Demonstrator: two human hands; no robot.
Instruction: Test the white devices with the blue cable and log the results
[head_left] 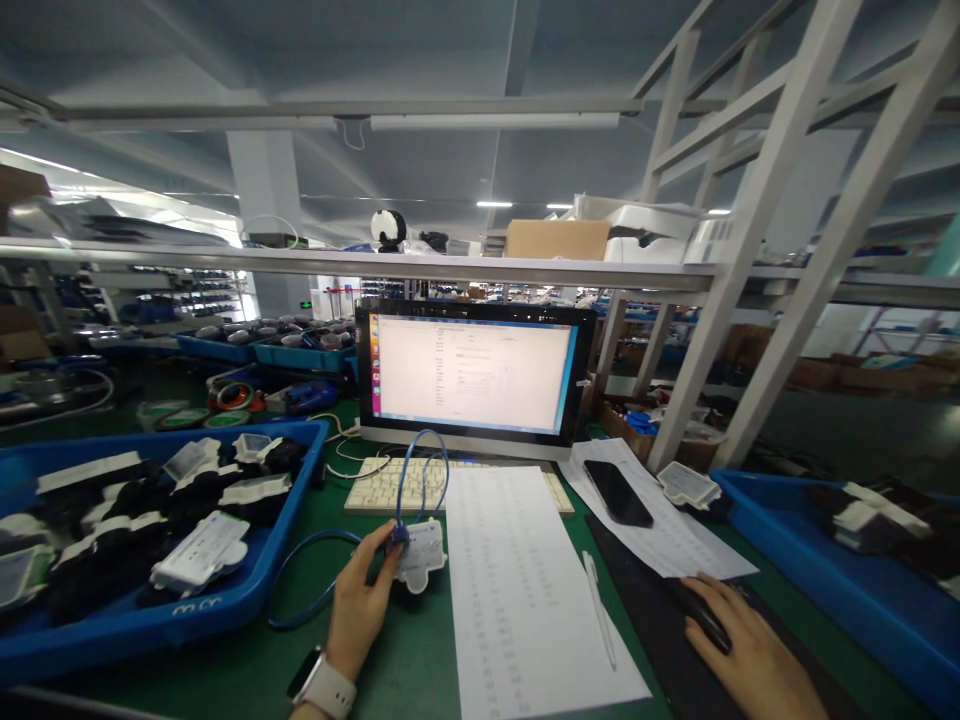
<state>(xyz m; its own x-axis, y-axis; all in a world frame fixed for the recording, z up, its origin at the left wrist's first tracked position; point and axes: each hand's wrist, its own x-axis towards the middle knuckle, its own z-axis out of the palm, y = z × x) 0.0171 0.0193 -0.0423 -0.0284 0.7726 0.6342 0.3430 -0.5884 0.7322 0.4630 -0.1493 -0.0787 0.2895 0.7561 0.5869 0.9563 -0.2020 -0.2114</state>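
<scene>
My left hand (365,590), with a watch at the wrist, pinches the plug (400,533) of a blue cable (315,540). That plug sits at the edge of a pale plastic module (422,560) with a rounded tab; whether it is fully seated I cannot tell. The cable loops up in front of the monitor (472,375) and down to the left. My right hand (750,650) rests wrapped over a black computer mouse (705,620) on a dark mouse pad (637,620). Between my hands lies a printed sheet (510,580) with a white pen (598,610) on it.
A blue tray (300,520) of black-and-white modules stands at left, another blue tray (847,590) at right. Behind the sheet are a keyboard (375,485) and a phone (619,493) on more paper. A metal shelf (465,265) spans above the monitor, with slanted posts at right.
</scene>
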